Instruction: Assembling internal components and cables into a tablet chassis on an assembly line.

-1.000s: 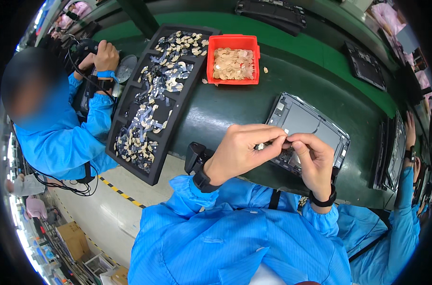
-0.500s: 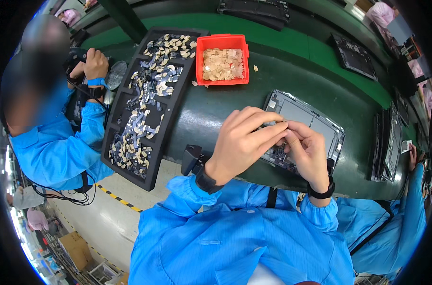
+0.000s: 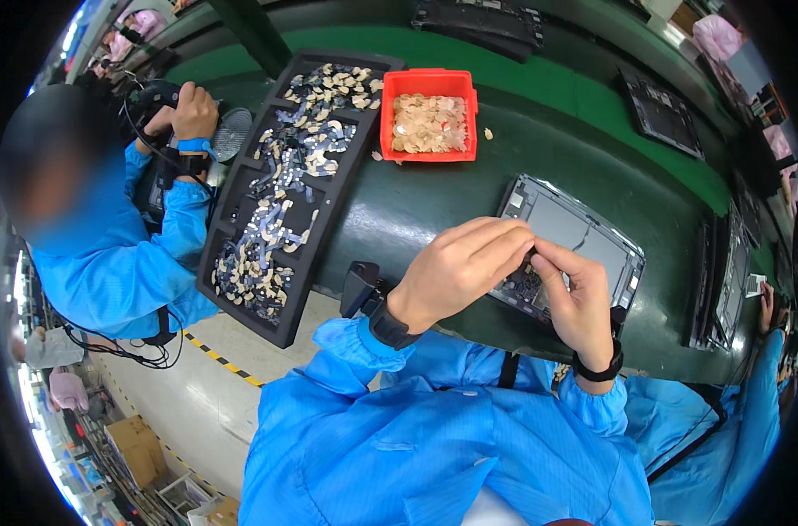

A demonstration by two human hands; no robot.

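Note:
My left hand [image 3: 458,270] and my right hand [image 3: 578,289] meet at their fingertips, both pinched. Whatever small dark piece may sit between them is too hidden to name. Beneath the hands lies an opened flat device casing [image 3: 596,235], grey inside, with a dark circuit board [image 3: 526,287] along its near side. Left of my hands stands a long black divided tray [image 3: 304,263] heaped with small flex-cable parts [image 3: 257,267]. A red bin [image 3: 427,159] of thin, pale peeled pieces [image 3: 429,123] is at the far side of the bench.
More opened casings lie at the far right [image 3: 662,114] and far edge [image 3: 482,22], with a stack [image 3: 723,276] standing at the right. One pale scrap [image 3: 488,133] rests beside the bin. A co-worker's hands [image 3: 193,114] are at the left; another person's sleeve [image 3: 758,386] shows right.
The view has shifted slightly, so the bench things appear farther right. My left fingers have drawn closer together, and my right fingers have straightened a little; the fingertips still meet over the casing.

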